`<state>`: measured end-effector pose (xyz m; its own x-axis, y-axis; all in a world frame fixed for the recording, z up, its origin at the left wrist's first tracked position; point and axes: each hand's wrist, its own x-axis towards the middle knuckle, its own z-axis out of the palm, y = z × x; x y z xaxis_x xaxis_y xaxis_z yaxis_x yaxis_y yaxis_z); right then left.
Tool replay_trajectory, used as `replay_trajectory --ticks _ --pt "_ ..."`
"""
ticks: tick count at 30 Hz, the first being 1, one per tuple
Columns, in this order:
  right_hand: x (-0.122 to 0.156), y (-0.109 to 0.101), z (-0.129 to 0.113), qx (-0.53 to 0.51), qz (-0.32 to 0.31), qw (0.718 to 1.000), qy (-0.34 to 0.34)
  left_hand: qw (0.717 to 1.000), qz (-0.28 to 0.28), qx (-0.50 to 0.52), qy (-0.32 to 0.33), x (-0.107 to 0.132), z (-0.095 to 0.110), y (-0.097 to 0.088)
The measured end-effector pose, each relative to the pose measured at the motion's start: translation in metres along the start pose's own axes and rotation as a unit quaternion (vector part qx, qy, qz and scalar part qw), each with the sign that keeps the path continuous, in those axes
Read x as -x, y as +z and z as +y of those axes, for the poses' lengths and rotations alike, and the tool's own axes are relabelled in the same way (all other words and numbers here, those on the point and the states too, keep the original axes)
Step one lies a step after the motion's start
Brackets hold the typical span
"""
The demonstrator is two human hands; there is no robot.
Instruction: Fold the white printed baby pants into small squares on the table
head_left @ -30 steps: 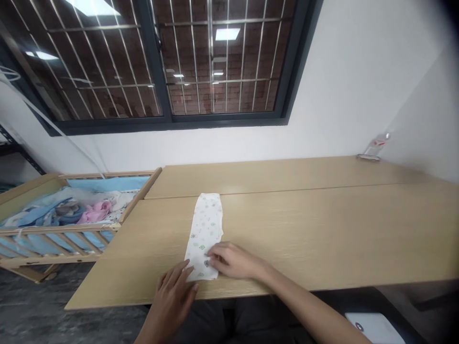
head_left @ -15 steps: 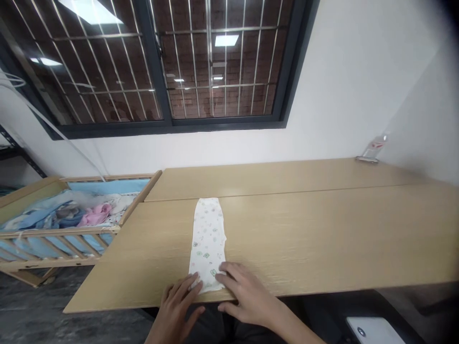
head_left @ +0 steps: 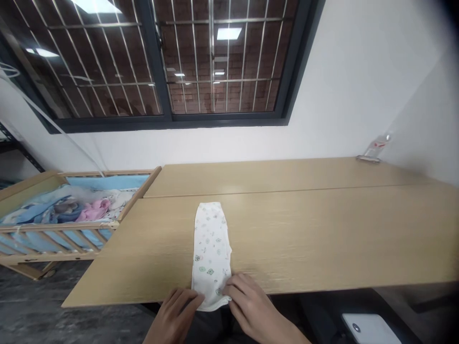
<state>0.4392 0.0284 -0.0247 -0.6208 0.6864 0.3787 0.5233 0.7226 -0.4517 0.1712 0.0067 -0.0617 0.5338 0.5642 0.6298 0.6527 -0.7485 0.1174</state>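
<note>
Together, two hands [head_left: 175, 316] [head_left: 254, 306] touch one folded white cloth [head_left: 211, 253] on a wooden tabletop [head_left: 322, 229].

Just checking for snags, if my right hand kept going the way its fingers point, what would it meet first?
The folded white printed cloth: your right hand already seems to touch its lower edge, though depth is hard to judge here.

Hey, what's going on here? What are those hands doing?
A person is handling a long folded strip of white cloth with small green prints, which lies on a light wooden table. Their left hand and right hand are both at the end of the cloth nearest them, by the table's edge, and the right fingers rest on it. To the left stands a wooden crib with blue and pink fabrics inside.
</note>
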Motion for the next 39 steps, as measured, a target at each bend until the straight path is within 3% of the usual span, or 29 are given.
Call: replay_trajectory --ticks 4,8,12,15,19,27,33,36,39 --pt "-0.012 -0.013 0.005 -0.073 0.036 0.996 0.029 1.000 0.012 0.023 -0.001 -0.017 -0.010 -0.012" --pt "-0.036 -0.025 0.020 -0.099 0.076 0.991 0.052 0.999 0.017 0.030 -0.018 -0.046 -0.033 -0.018" --pt "-0.070 -0.032 0.042 -0.130 0.104 0.981 0.101 0.997 0.011 0.011 -0.075 -0.086 -0.064 -0.013" --pt "-0.098 -0.030 0.064 -0.154 0.128 0.972 0.124 0.991 -0.029 0.013 -0.130 -0.120 -0.089 -0.008" --pt "-0.133 -0.020 0.101 -0.171 0.144 0.967 0.124 0.975 -0.091 0.015 -0.204 -0.158 -0.120 0.005" --pt "-0.191 0.012 0.176 -0.177 0.171 0.955 0.166 0.941 -0.095 0.004 -0.324 -0.190 -0.169 0.058" --pt "-0.205 0.031 0.205 -0.117 0.153 0.959 0.207 0.923 -0.102 -0.022 -0.371 -0.197 -0.177 0.080" --pt "-0.203 0.034 0.209 -0.115 0.146 0.961 0.206 0.923 -0.090 -0.048 -0.371 -0.199 -0.167 0.074" --pt "-0.202 0.033 0.211 -0.133 0.135 0.959 0.210 0.927 -0.077 -0.074 -0.360 -0.189 -0.139 0.060"
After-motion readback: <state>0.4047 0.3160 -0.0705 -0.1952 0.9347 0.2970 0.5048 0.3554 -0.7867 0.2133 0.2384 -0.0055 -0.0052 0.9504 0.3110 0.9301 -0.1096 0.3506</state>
